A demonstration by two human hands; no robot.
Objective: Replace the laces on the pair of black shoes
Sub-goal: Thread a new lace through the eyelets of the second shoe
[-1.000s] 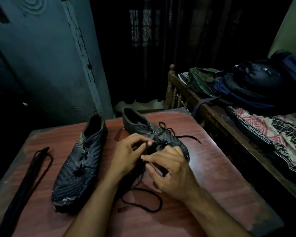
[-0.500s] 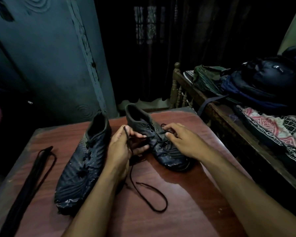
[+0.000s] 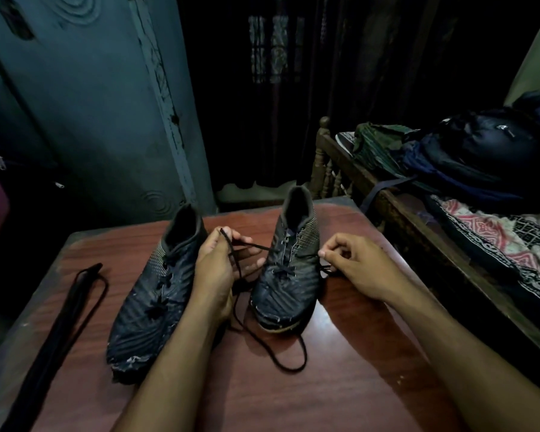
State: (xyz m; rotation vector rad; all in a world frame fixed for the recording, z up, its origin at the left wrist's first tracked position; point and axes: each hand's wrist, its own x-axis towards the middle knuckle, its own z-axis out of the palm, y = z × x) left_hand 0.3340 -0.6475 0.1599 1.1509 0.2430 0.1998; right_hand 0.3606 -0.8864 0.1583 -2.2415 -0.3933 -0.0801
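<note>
a reddish-brown wooden desk (image 3: 340, 385) filled the lower part of the dim room, its far edge near a teal door (image 3: 91, 120) and a dark curtain (image 3: 278, 88). to the right, just beside the desk's right edge, stood a wooden bed (image 3: 387, 207) with a patterned sheet (image 3: 496, 238) and a dark backpack (image 3: 480, 151) piled with clothes. bare desk surface lay open in front of the shoes and along the near right side; the left edge was taken by one bundle of spare black laces (image 3: 66, 319), lying long and straight.

two black shoes stood on the desk, toes toward the viewer. the left shoe (image 3: 150, 304) lay still laced, well scuffed at the toe. the right shoe (image 3: 289, 275) stood just beside the left hand, its lace (image 3: 281, 347) partly pulled out, one end trailing in a loose loop across the desk in front of it.

two bare hands were in view. the left hand (image 3: 219, 266) was curled, pinching the lace between thumb and fingers, the lace running taut from it to the right shoe's eyelets. the right hand (image 3: 356, 263) was curled at the shoe's right side, fingertips pinching the other end of the lace.
</note>
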